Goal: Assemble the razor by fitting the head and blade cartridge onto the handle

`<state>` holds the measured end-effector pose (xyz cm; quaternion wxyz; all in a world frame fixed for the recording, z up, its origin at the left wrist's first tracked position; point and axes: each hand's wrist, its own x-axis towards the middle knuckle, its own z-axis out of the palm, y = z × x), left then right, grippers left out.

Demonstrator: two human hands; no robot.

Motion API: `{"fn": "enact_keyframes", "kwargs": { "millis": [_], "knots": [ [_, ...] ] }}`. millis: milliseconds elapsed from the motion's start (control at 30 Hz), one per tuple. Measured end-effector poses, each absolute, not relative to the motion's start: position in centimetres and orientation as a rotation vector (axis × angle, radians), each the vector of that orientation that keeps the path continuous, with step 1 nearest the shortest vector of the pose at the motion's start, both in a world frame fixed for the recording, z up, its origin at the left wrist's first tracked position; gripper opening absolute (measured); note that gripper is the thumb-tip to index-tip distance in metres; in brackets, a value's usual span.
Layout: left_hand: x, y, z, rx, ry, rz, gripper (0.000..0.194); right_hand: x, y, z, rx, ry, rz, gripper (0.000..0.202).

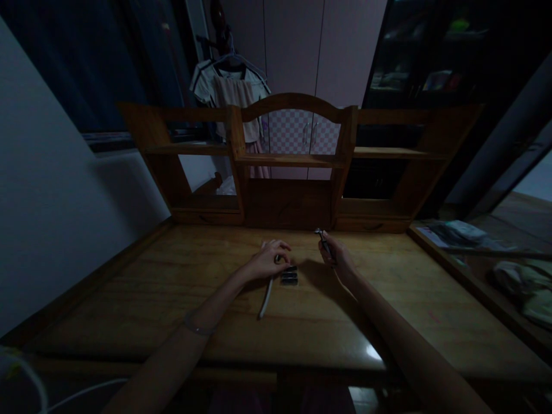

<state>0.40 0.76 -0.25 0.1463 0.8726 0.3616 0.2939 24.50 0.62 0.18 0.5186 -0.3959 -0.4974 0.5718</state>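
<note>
My left hand [268,260] rests low over the desk with its fingers curved and apart, thumb tip at the upper edge of a row of small black pieces [289,279]. Whether the thumb presses on them is too dim to tell. A thin white cord-like strip [266,300] runs out from under this hand toward the desk's front. To the right, my right hand [339,260] is closed around a small dark-handled tool [326,247] with a shiny metal head pointing up and away. The tool's exact kind cannot be made out.
The wooden desk [194,310] has a shelf unit [290,162] along its back edge. Clothes [235,86] hang behind it. Papers and a bag-like item [466,233] lie beyond the raised right edge. A white cable [86,391] curves at lower left.
</note>
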Motion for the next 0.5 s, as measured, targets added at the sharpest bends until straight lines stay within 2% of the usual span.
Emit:
{"fn": "enact_keyframes", "kwargs": {
  "millis": [300,500],
  "knots": [
    [0.71,0.65,-0.43,2.552,1.139,0.783,0.020,24.56,0.88,-0.08,-0.897,-1.187,1.401,0.043],
    [0.90,0.82,-0.63,2.518,1.130,0.811,0.021,24.64,0.84,-0.11,-0.923,-1.179,1.398,0.043]
  ]
}}
